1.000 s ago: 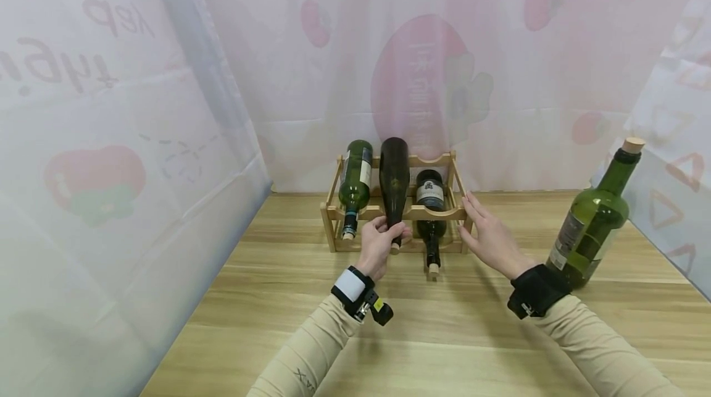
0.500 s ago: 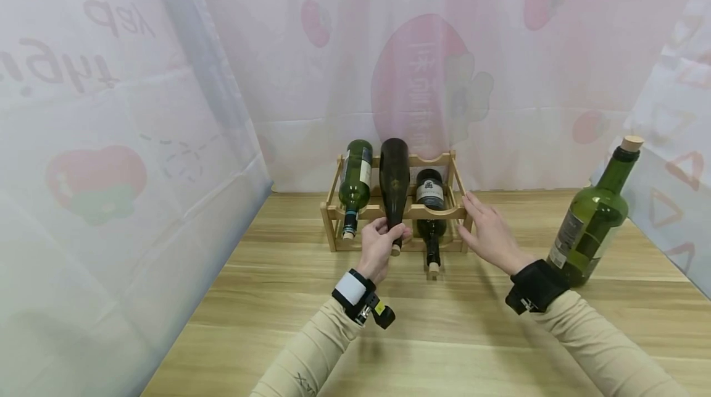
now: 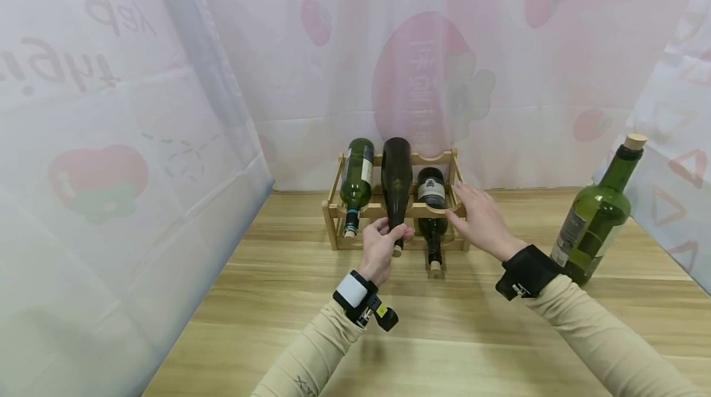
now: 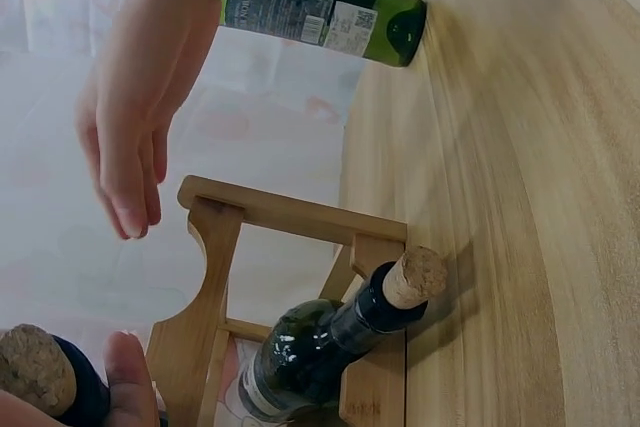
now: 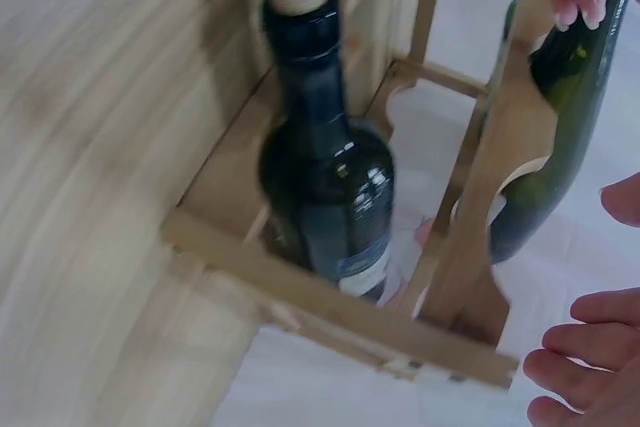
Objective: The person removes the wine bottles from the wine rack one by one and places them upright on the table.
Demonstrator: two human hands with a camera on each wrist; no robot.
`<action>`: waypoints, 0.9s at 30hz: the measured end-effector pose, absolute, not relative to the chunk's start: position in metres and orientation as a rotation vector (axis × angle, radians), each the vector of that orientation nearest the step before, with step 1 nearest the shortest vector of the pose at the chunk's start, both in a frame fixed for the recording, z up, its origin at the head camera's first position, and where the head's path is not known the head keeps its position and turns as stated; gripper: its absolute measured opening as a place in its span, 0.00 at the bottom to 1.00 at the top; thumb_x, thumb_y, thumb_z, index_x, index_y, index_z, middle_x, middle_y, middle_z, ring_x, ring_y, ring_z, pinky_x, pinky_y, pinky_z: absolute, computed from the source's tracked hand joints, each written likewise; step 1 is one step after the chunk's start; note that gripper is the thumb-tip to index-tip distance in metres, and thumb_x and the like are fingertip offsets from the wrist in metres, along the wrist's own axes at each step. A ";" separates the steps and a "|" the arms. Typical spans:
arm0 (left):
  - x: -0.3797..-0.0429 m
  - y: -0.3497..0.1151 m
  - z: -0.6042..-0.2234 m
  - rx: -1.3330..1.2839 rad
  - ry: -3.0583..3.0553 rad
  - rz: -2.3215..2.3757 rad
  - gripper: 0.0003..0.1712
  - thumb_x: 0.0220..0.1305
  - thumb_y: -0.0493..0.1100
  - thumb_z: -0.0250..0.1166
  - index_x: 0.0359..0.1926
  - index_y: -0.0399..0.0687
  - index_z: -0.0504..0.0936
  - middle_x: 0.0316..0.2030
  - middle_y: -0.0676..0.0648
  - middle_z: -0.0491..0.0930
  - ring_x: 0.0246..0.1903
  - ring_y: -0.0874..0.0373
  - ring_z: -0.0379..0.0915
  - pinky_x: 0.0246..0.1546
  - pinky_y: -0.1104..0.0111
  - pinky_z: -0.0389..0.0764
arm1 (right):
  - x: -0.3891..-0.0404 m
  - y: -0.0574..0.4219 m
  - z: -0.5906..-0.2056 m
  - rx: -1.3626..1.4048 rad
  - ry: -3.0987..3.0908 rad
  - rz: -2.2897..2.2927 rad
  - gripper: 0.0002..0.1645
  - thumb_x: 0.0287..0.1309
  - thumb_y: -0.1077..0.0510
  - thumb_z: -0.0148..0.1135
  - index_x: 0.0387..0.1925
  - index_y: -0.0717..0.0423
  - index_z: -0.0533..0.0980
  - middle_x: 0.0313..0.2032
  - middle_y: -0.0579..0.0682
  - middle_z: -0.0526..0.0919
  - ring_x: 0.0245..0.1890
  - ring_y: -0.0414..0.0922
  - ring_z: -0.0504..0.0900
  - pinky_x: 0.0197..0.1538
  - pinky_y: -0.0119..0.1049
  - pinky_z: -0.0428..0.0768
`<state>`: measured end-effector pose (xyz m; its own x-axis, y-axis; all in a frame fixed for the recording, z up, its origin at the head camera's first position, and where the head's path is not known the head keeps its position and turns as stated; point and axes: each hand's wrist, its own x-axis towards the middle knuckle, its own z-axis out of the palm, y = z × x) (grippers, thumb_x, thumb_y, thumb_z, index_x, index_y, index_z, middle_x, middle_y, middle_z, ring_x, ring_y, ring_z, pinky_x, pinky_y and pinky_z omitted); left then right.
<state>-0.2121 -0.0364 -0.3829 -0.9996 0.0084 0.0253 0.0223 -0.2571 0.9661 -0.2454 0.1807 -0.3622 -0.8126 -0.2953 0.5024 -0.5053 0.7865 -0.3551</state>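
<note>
In the head view my left hand (image 3: 379,250) grips the neck of a dark corked wine bottle (image 3: 397,178). This bottle lies in the middle of the upper tier of a wooden wine rack (image 3: 331,227), neck toward me. My right hand (image 3: 482,219), fingers extended, is over the rack's right end; the right wrist view shows its fingers (image 5: 585,357) apart from the wood. A green wine bottle (image 3: 357,175) lies on the upper tier at left. Another labelled bottle (image 3: 431,190) rests low at right, its cork (image 4: 415,277) pointing out in the left wrist view.
A green corked bottle (image 3: 593,218) stands upright on the wooden table (image 3: 433,347), right of the rack and close behind the right wrist strap (image 3: 530,270). Printed cloth (image 3: 333,76) hangs behind the rack, with more cloth at both sides.
My right hand has come off the rack's right side post and shifted left and slightly up. The left hand keeps its grip on the dark bottle, with hardly any movement.
</note>
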 end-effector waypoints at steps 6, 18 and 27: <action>-0.207 -0.034 -0.380 -0.046 -1.904 -2.473 0.21 0.66 0.35 0.61 0.58 0.31 0.71 0.43 0.31 0.83 0.31 0.63 0.84 0.31 0.76 0.80 | -0.248 0.164 -0.351 0.610 -2.610 0.889 0.35 0.65 0.54 0.59 0.65 0.73 0.63 0.66 0.73 0.64 0.66 0.68 0.64 0.67 0.63 0.65; -0.195 -0.026 -0.372 -0.097 -1.920 -2.451 0.19 0.64 0.36 0.63 0.55 0.34 0.74 0.43 0.32 0.83 0.35 0.59 0.85 0.18 0.78 0.70 | -0.261 0.149 -0.336 0.472 -2.746 1.350 0.42 0.69 0.38 0.49 0.71 0.62 0.57 0.63 0.66 0.72 0.62 0.61 0.73 0.67 0.62 0.53; -0.184 -0.020 -0.365 -0.113 -1.914 -2.482 0.20 0.65 0.36 0.62 0.57 0.35 0.73 0.42 0.35 0.85 0.37 0.56 0.86 0.17 0.78 0.67 | -0.274 0.146 -0.328 0.369 -2.602 2.018 0.44 0.70 0.40 0.48 0.71 0.69 0.52 0.64 0.71 0.68 0.63 0.64 0.71 0.69 0.52 0.70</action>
<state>-0.1837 -0.0203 -0.3654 -0.9974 0.0395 0.0606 0.0485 -0.2553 0.9657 -0.2741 0.1458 -0.3284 -0.9607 -0.2776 0.0002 -0.0692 0.2389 -0.9686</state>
